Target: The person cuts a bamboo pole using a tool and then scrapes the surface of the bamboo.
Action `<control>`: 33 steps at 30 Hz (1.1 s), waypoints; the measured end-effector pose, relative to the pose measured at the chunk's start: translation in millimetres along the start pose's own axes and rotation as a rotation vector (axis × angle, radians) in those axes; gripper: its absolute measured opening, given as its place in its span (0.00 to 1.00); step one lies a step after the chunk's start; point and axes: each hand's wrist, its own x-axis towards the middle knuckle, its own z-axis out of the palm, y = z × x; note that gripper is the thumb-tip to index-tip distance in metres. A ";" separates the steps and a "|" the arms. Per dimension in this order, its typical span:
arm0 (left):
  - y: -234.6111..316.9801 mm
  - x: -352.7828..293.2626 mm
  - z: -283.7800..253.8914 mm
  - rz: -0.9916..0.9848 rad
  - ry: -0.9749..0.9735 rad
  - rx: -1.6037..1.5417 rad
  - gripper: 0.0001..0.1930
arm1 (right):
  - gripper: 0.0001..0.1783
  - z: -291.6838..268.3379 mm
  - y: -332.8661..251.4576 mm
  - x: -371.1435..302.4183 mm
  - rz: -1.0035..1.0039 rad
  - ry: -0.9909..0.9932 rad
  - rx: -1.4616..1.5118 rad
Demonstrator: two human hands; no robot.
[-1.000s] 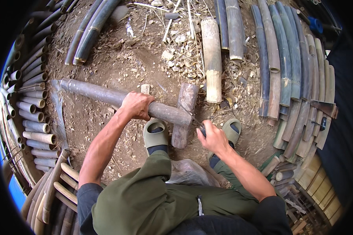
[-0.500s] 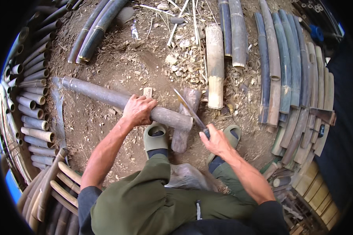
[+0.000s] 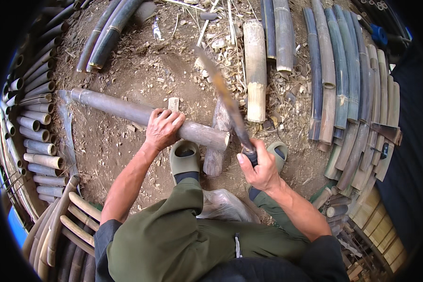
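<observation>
Bamboo pole, round, grey-brown point(image 3: 138, 113), lies slantwise, right end over a short rough brown wooden log point(image 3: 214, 162). Left hand point(image 3: 163, 127) grips the pole from above, short of that end. Right hand point(image 3: 260, 167), just right of the pole's end, is closed around the dark handle of a long brown-streaked blade point(image 3: 224, 96), blurred, tip beyond the pole. Olive-green clog point(image 3: 184, 163) just nearside of the pole; grey and tan bamboo tubes point(image 3: 44, 160) stacked left of it.

A brown bamboo pole point(image 3: 135, 113) slants beside a knife point(image 3: 229, 101).
</observation>
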 end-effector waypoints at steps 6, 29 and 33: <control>-2.2 9.4 4.7 0.001 0.059 0.004 0.23 | 0.18 5.3 75.3 4.5 0.318 -0.336 -0.399; -26.6 35.9 -23.0 -0.036 -0.585 -0.101 0.33 | 0.19 -5.4 -27.7 -1.5 -0.026 0.018 -0.141; -26.6 38.8 -13.0 -0.067 -0.682 -0.130 0.26 | 0.18 4.6 12.5 -23.0 -0.109 0.039 -0.256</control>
